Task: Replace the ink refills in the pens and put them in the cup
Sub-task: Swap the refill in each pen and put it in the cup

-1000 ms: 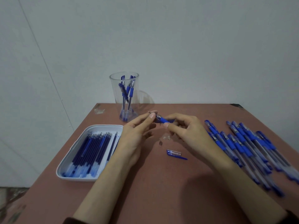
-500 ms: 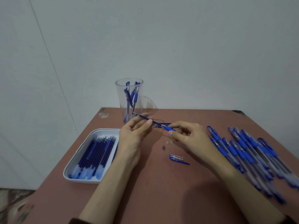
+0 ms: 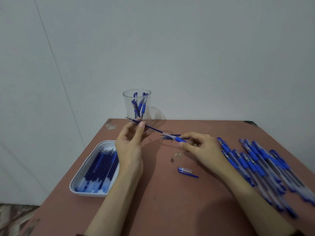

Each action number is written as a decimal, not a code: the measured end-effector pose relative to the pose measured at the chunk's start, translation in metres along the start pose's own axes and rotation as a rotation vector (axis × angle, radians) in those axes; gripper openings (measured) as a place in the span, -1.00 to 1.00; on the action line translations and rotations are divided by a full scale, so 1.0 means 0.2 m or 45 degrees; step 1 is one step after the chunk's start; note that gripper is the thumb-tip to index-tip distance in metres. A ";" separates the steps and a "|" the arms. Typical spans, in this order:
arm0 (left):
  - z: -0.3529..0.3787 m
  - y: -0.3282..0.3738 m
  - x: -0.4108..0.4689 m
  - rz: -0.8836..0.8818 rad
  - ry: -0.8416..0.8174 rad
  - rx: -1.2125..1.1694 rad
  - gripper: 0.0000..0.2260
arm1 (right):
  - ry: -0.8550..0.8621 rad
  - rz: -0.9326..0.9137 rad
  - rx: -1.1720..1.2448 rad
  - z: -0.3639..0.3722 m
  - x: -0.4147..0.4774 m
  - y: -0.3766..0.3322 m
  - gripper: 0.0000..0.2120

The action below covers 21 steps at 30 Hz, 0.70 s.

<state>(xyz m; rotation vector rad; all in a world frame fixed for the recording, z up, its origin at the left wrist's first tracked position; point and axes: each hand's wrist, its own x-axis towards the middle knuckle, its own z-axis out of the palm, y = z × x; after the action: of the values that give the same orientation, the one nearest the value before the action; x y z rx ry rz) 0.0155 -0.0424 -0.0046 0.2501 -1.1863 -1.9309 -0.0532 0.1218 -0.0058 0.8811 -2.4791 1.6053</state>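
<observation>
My left hand (image 3: 130,143) pinches a thin blue ink refill (image 3: 151,127) near its tip, and the refill is drawn most of the way out of a pen barrel (image 3: 177,138) with a blue grip. My right hand (image 3: 200,146) holds that barrel by the grip. A clear cup (image 3: 136,104) with several blue pens stands at the table's back, just beyond my left hand. On the table between my hands lie a small metal pen tip (image 3: 172,160) and a blue pen cap (image 3: 186,172).
A white tray (image 3: 85,167) with several blue refills sits at the left, partly under my left wrist. Several blue pens (image 3: 259,166) lie in a row at the right. A few loose refills (image 3: 167,137) lie behind the barrel. The table's left edge is close to the tray.
My left hand has drawn the refill up and to the left, farther out of the barrel. The view has tilted up, so the table sits lower in frame.
</observation>
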 end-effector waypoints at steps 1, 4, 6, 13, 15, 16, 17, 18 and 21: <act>0.00 0.00 0.01 -0.002 0.041 -0.037 -0.91 | 0.006 -0.003 -0.042 0.00 0.00 0.01 -0.81; -0.03 0.01 0.04 0.034 0.094 -0.043 -0.91 | 0.053 0.029 -0.131 -0.02 0.02 0.04 -0.86; -0.03 0.00 0.03 0.091 0.032 0.120 -0.93 | 0.144 0.050 -0.116 -0.03 0.04 0.06 -0.87; 0.14 -0.07 0.11 0.202 -0.170 0.718 -0.84 | 0.461 0.003 -0.128 -0.09 0.07 0.07 -0.89; 0.22 -0.08 0.17 0.226 -0.228 0.831 -0.85 | 0.482 -0.020 -0.133 -0.10 0.07 0.06 -0.87; 0.25 -0.10 0.20 0.225 -0.262 0.876 -0.87 | 0.484 -0.030 -0.136 -0.10 0.07 0.06 -0.88; 0.28 -0.12 0.23 0.212 -0.292 0.906 -0.89 | 0.486 -0.037 -0.139 -0.10 0.07 0.06 -0.88; 0.31 -0.14 0.26 0.187 -0.319 0.925 -0.89 | 0.489 -0.041 -0.144 -0.10 0.07 0.06 -0.87; 0.34 -0.21 0.34 0.100 -0.402 0.992 -0.85 | 0.498 -0.046 -0.149 -0.10 0.07 0.06 -0.87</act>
<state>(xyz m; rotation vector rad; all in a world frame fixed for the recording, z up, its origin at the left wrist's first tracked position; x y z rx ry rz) -0.0877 -0.0393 0.0143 0.2997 -2.0969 -1.3875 -0.0750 0.1364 -0.0012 0.5312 -2.2413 1.4390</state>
